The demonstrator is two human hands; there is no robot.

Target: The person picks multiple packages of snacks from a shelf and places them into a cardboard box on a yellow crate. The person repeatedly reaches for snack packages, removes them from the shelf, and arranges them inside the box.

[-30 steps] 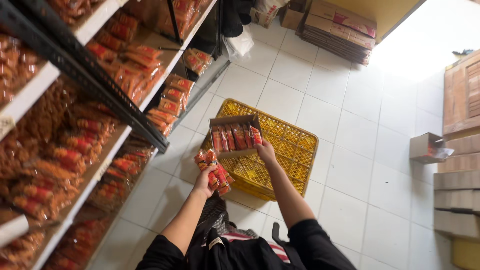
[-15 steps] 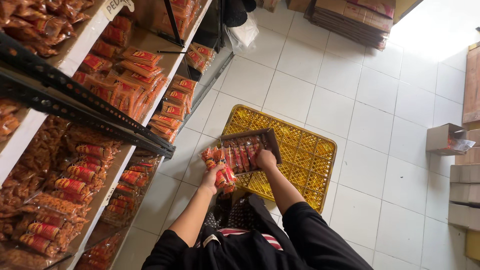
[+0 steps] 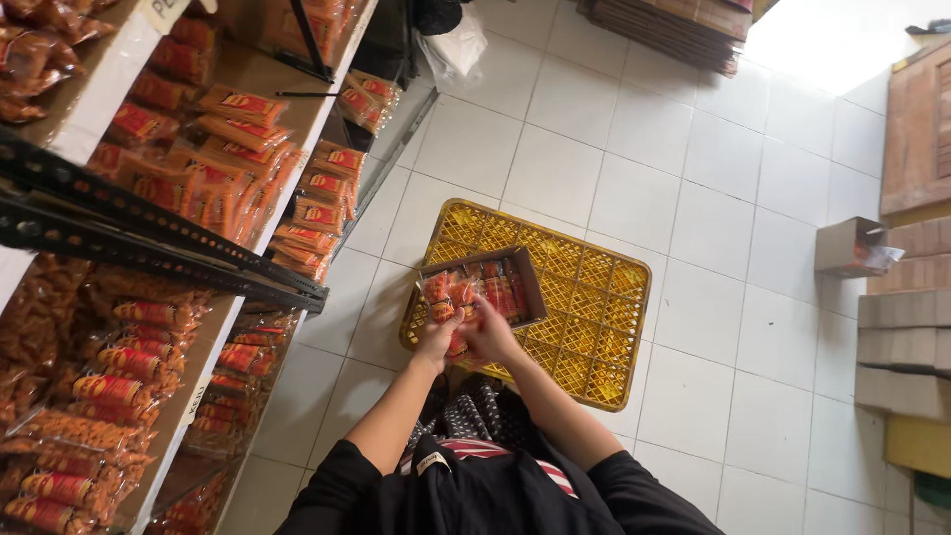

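A yellow plastic crate (image 3: 594,327) lies upside down on the white tiled floor. On it sits an open brown cardboard box (image 3: 528,277) filled with red and orange snack packets (image 3: 495,287). My left hand (image 3: 438,337) and my right hand (image 3: 490,332) meet at the near edge of the box. Both are closed around a small bundle of snack packets (image 3: 448,302) held between them.
Metal shelves (image 3: 149,248) on the left hold several rows of the same red and orange packets. Stacked cardboard boxes (image 3: 906,327) stand along the right wall, with one small box (image 3: 847,246) on the floor. Flat cardboard (image 3: 664,25) lies at the far end.
My left hand, which held packets apart from the box, has come together with my right hand at the box's near edge. The view has tilted more toward the shelves.
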